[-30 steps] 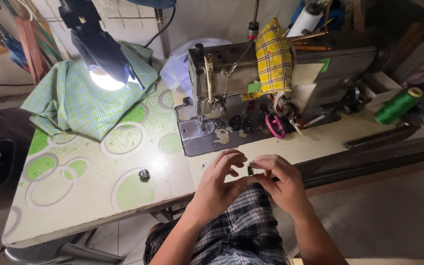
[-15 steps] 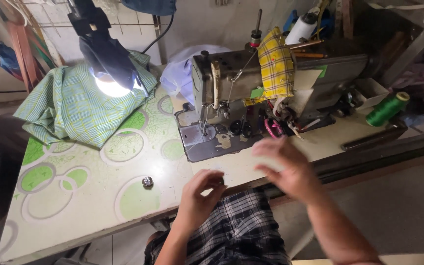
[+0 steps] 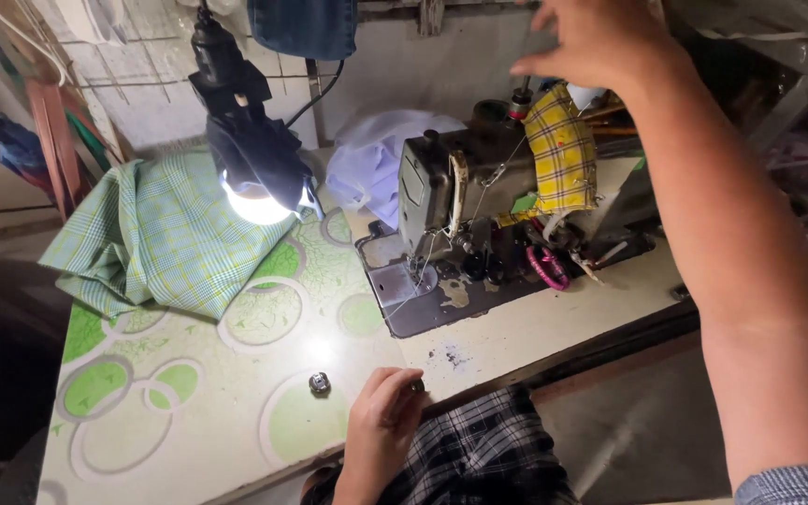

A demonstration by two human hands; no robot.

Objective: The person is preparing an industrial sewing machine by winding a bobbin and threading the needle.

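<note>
Raised right hand (image 3: 600,37) — fingers above sewing machine (image 3: 479,201).

A small dark metal piece (image 3: 417,384) lies at the near edge of the worktop, mostly hidden under the fingertips of the left hand (image 3: 383,413). The grey sewing machine (image 3: 479,201) stands upright at the back, a yellow checked cloth pad (image 3: 565,159) wrapped around its arm, thread running down its front.
</note>
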